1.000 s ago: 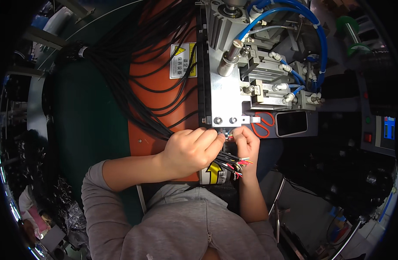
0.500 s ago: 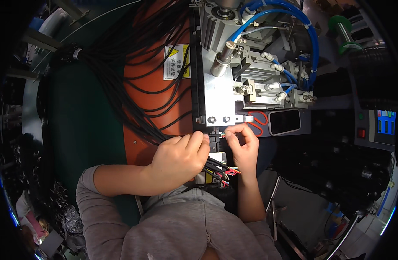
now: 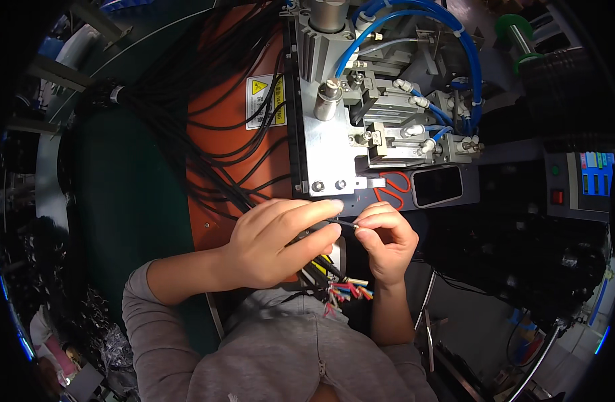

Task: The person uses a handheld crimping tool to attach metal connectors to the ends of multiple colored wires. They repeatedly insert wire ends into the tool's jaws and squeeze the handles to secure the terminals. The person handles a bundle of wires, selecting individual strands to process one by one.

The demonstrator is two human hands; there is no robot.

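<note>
My right hand [image 3: 390, 244] is closed, its thumb and fingertips pinching the end of a thin black cable [image 3: 346, 222]. That cable runs left from the pinch toward the fingers of my left hand [image 3: 267, 241]. My left hand is palm down with fingers stretched and apart, above and below the cable; its palm is hidden. Beneath it a bundle of black cables passes, and their stripped ends [image 3: 348, 290] show red, white, blue and yellow wires near my lap. Just beyond both hands stands a metal press fixture [image 3: 331, 161] with a flat silver plate.
Blue air hoses [image 3: 478, 67] loop over the fixture's cylinders. Red-handled scissors [image 3: 396, 191] and a phone [image 3: 437, 185] lie right of the plate. More black cables [image 3: 220, 161] spread over the orange surface at left. A control panel with a screen [image 3: 595, 175] stands far right.
Both hands have come slightly nearer to me, away from the fixture. My left fingers have spread from their pinch. The cable end has left the fixture's front and now sits in my right fingertips.
</note>
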